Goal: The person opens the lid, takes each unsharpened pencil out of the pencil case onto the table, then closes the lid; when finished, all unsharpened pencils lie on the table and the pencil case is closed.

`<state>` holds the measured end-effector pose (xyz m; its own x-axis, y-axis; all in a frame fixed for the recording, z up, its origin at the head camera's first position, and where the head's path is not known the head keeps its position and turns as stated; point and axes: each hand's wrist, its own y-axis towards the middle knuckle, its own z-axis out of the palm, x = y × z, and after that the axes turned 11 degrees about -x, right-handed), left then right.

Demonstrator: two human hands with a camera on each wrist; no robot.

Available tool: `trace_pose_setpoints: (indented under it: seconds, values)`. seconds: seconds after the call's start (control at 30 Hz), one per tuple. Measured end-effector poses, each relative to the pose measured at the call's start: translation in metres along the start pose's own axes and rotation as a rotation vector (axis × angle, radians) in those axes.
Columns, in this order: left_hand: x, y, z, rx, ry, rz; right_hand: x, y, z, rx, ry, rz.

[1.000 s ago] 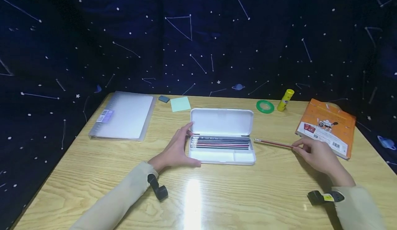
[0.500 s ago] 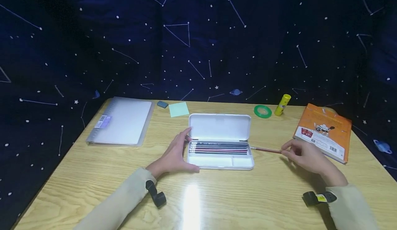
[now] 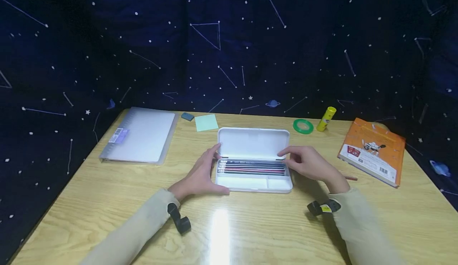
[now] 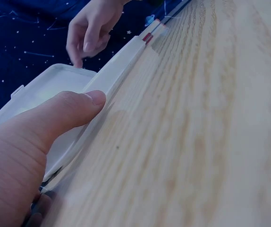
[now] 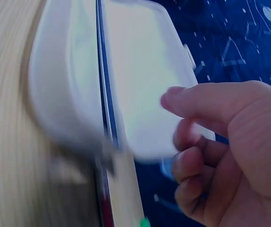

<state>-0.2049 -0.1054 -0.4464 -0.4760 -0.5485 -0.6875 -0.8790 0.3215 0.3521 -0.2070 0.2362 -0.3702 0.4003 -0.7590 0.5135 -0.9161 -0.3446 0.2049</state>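
A white pencil case (image 3: 250, 183) lies open at the table's middle, its lid (image 3: 254, 142) tipped back, with several pencils (image 3: 252, 167) in the rear tray. My left hand (image 3: 200, 175) holds the case's left end, the thumb (image 4: 64, 116) along the front wall and the fingers at the hinge. My right hand (image 3: 309, 163) hovers at the right end of the case, with its index finger reaching the lid (image 5: 140, 71) and the other fingers loosely curled, holding nothing I can see. A red pencil (image 3: 350, 178) lies on the table behind that wrist, mostly hidden.
A clear folder (image 3: 141, 134) sits at the back left, with a grey eraser (image 3: 187, 117) and a green sticky note (image 3: 206, 122) beside it. A green tape ring (image 3: 303, 126), a yellow glue stick (image 3: 327, 118) and an orange book (image 3: 373, 149) are at the right. A dark starry cloth hangs behind.
My right hand moved left from the table to the case's right end. The red pencil it held now lies on the table behind the wrist. The left hand stayed put.
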Motion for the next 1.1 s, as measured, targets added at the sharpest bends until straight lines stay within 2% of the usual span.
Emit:
trace_pose_setpoints:
  seconds: [0.1,0.2,0.43,0.6,0.87,1.1]
  values:
    - [0.003,-0.001,-0.003,-0.013,-0.002,0.013,0.012,0.013,0.012,0.086,0.022,-0.023]
    - [0.001,0.003,0.001,0.001,-0.019,0.029,0.015,0.015,0.017,0.120,0.032,-0.030]
    - [0.000,0.002,0.003,0.000,-0.026,0.014,0.016,0.015,0.030,0.118,0.049,-0.037]
    - [0.002,-0.001,-0.002,-0.007,-0.013,0.005,0.021,0.018,0.039,0.095,0.045,-0.078]
    - [0.002,0.001,-0.001,-0.011,0.001,-0.009,0.019,0.017,0.046,0.091,0.051,-0.138]
    - [-0.002,0.000,-0.003,0.011,0.021,-0.013,0.016,0.019,0.054,0.019,0.025,-0.193]
